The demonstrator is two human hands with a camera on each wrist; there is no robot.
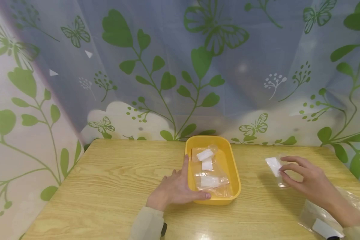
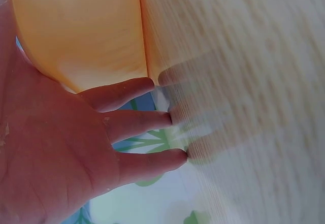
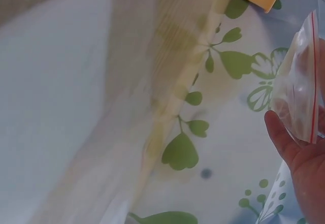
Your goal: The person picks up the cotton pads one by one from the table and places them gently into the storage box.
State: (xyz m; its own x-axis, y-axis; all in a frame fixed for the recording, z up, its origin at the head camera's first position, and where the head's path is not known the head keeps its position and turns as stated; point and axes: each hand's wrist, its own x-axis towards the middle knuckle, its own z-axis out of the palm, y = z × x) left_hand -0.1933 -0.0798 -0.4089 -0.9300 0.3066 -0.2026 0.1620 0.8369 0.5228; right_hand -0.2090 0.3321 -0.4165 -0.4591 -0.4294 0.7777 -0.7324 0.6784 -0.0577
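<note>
A yellow plastic bin stands on the table and holds several clear plastic bags with white labels. My left hand rests against its left side and near corner, the thumb over the near rim. In the left wrist view the other fingers are straight, tips touching the tabletop. To the right of the bin, my right hand pinches a small clear zip-lock bag with a white label, raised above the table. The right wrist view shows the bag's red seal line.
Another clear bag with a white label lies under my right forearm, at the table's near right. The wooden table meets a curtain printed with green leaves and butterflies along its back edge.
</note>
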